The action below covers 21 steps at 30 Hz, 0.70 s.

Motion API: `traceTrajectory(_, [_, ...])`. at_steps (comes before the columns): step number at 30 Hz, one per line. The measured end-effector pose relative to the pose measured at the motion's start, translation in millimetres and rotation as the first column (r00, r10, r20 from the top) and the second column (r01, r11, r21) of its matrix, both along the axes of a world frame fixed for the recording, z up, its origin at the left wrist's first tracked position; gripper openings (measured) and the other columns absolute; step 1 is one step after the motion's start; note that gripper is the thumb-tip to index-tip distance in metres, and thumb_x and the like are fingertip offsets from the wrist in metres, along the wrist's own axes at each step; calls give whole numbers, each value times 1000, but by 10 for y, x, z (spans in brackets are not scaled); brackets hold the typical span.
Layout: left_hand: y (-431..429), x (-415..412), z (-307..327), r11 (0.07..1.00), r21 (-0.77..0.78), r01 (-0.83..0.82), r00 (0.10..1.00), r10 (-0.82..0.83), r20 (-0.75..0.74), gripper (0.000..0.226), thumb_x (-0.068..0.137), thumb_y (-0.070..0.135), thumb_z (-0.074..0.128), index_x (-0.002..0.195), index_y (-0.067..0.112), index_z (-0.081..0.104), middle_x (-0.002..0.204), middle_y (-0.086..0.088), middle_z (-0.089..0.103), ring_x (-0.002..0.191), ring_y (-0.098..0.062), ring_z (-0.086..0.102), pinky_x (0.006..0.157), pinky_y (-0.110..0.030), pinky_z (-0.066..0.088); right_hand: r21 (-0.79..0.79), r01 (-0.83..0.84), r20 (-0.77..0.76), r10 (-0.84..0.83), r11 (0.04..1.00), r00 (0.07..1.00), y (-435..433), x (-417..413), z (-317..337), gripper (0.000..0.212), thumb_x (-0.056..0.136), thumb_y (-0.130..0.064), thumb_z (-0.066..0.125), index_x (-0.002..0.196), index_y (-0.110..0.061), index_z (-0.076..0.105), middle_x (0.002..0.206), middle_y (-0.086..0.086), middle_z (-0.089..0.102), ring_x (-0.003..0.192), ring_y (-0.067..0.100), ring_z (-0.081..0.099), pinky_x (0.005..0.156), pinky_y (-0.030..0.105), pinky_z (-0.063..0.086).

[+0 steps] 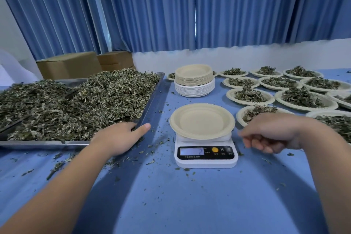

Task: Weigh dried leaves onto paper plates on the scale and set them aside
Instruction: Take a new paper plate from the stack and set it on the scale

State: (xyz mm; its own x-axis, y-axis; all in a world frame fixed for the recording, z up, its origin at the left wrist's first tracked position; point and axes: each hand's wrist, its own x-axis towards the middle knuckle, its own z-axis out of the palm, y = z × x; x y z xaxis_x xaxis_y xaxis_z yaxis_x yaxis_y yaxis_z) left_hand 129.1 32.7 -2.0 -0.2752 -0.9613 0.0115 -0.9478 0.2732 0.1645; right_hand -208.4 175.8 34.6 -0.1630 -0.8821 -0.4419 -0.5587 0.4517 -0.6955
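Blue curtains point(152, 5) hung behind a blue counter point(190, 205). White scale point(206, 159) sat mid-counter, with an empty paper plate point(202, 120) on its platform. Metal tray point(152, 100) heaped with dried leaves point(76, 104) lay toward the left edge. Left hand point(121, 137) rested at the tray's near right corner, fingers point(131, 125) flat and together, thumb out. Right hand point(271, 135) hovered just right of the scale, fingers loosely curled, nothing seen in them. Plate stack point(193, 81) stood toward the far edge. Filled plates point(229, 95) covered the far right corner.
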Motion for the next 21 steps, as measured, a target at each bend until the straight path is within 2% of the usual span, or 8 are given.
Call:
traceTrajectory(3, [9, -14, 4, 1000, -11, -25, 1000, 25, 2, 93, 75, 88, 11, 145, 32, 37, 142, 7, 49, 123, -19, 51, 94, -38, 41, 101, -103, -47, 108, 990, 993, 31, 58, -10, 29, 91, -27, 61, 70, -8, 65, 49, 3, 48, 37, 13, 42, 34, 15, 20])
traceTrajectory(7, [15, -21, 9, 1000, 9, -22, 1000, 22, 4, 96, 74, 89, 11, 149, 34, 29, 150, 8, 41, 133, -20, 44, 100, -39, 36, 133, -122, -141, 141, 984, 980, -35, 211, -41, 32, 87, -35, 66, 68, -10, 67, 48, 0, 50, 38, 13, 44, 37, 16, 21])
traceTrajectory(10, [18, -15, 1, 1000, 9, -10, 1000, 10, -1, 99, 70, 91, 10, 148, 34, 34, 149, 8, 42, 132, -19, 44, 99, -38, 36, 135, -95, -174, 118, 986, 978, -73, 261, -63, 28, 85, -32, 66, 68, -9, 67, 48, -1, 50, 37, 13, 43, 38, 16, 22])
traceTrajectory(15, [2, -10, -12, 1000, -12, 6, 1000, -6, 16, 100, 71, 90, 10, 143, 29, 43, 146, 4, 45, 128, -20, 47, 97, -39, 38, 154, -65, -139, 87, 986, 987, -81, 265, -71, 30, 86, -31, 67, 66, -9, 66, 46, -1, 48, 36, 12, 40, 37, 14, 20])
traceTrajectory(21, [4, -7, -34, 998, -66, 3, 998, 1, 66, 85, 81, 84, 17, 137, 29, 50, 137, 2, 50, 121, -20, 50, 95, -39, 43, 140, -67, -128, 85, 988, 988, -23, 186, -70, 37, 85, -43, 69, 68, -10, 67, 48, -1, 49, 38, 12, 43, 38, 16, 20])
